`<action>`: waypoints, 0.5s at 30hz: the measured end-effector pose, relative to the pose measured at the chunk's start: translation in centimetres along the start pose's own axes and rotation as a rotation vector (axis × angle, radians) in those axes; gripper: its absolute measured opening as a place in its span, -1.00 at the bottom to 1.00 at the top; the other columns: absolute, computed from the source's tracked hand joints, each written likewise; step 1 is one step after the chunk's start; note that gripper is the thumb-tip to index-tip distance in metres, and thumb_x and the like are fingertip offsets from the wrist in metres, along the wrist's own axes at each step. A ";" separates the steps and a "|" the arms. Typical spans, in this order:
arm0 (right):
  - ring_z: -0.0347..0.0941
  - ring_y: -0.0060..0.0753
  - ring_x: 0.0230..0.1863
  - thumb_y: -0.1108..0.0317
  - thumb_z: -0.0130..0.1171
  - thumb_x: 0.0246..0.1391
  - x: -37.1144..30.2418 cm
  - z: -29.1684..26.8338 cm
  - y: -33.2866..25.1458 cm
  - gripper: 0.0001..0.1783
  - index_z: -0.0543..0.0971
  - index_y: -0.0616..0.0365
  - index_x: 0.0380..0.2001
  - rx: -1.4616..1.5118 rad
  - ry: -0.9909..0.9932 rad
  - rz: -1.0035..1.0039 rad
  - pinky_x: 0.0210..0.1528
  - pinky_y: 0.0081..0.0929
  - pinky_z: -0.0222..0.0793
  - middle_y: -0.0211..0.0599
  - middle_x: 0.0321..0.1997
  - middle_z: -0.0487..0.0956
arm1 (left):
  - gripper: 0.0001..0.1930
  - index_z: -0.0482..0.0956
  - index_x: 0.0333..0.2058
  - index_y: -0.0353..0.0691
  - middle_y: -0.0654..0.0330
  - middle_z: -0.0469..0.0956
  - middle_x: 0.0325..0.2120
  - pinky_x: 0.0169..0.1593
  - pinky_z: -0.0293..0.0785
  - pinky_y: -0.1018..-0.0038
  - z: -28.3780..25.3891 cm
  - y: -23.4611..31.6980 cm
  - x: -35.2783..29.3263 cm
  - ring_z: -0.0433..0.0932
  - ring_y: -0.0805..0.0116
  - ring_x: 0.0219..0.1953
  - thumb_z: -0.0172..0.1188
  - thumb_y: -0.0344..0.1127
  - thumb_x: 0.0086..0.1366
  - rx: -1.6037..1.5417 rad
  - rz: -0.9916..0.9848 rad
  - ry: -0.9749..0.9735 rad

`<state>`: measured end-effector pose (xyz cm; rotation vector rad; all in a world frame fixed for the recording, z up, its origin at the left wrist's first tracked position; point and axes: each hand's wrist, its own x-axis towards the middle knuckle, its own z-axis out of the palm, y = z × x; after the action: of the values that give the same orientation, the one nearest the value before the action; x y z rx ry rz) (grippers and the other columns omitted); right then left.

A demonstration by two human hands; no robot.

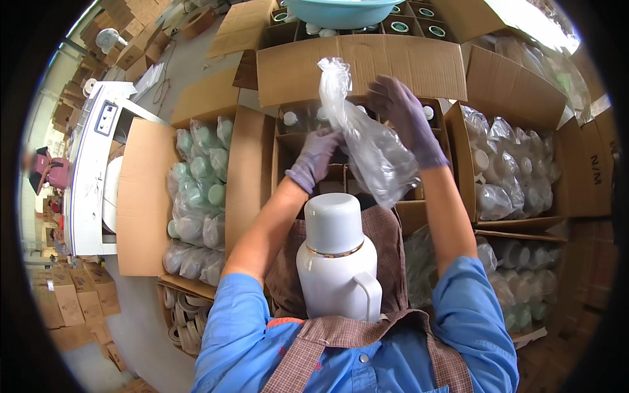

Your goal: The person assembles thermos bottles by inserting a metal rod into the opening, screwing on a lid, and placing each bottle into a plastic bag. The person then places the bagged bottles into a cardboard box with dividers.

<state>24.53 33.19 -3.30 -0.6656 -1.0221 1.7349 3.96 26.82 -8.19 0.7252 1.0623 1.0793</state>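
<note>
My left hand (316,160), in a pale purple glove, is closed with its fingertips at the left edge of a clear plastic bag (373,147). The bag hangs crumpled, with its gathered end up and its wide end slanting down to the right. On its other side my right hand (401,118), gloved alike and slightly blurred, has its fingers apart and grips nothing. A white vacuum flask (334,278) with a pale grey cup lid (333,221), a gold ring and a side handle stands upright against my apron. Beyond it lies an open carton (275,157) with cardboard dividers and several white-capped items.
Open cartons flank me: bagged greenish and clear goods (200,170) at left, bagged whitish goods (508,167) at right. A blue basin (344,12) rests on a far carton. Ring-shaped parts (187,321) fill a box at lower left. A white machine (98,170) stands farther left.
</note>
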 end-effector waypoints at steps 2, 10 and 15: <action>0.34 -0.12 0.21 -0.02 0.33 0.02 -4.3 -1.1 -0.6 -0.08 0.19 0.28 0.29 -0.401 -0.196 -0.106 0.26 -0.20 0.26 -0.05 0.27 0.34 | -0.77 0.56 -0.14 -0.30 0.18 0.63 -0.29 -0.20 0.62 0.41 -2.1 0.1 1.0 0.64 0.36 -0.31 0.18 -0.30 0.29 0.008 0.027 0.004; 0.41 -0.72 -0.34 0.35 0.18 0.19 -5.6 -2.3 6.6 -0.82 0.61 0.25 -0.24 -0.329 0.190 0.020 -0.25 -0.69 0.40 -0.49 -0.35 0.59 | -0.50 0.42 0.04 -0.32 0.20 0.57 -0.13 0.02 0.45 0.43 -1.6 3.2 0.3 0.55 0.31 -0.05 0.09 0.00 0.35 0.041 0.137 0.016; 0.39 -0.71 -0.43 0.35 0.18 0.18 -5.3 1.2 5.7 -0.83 0.62 0.25 -0.30 -0.152 0.271 0.037 -0.36 -0.68 0.39 -0.51 -0.38 0.59 | -0.13 0.05 0.32 -0.30 -0.01 0.26 0.24 0.27 0.24 0.29 1.1 2.9 -6.7 0.26 0.22 0.28 0.30 -0.02 0.19 1.028 0.528 -0.215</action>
<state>22.85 26.87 -7.74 -0.9928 -0.9609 1.5569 3.37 21.53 -3.08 1.9822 1.2461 0.7950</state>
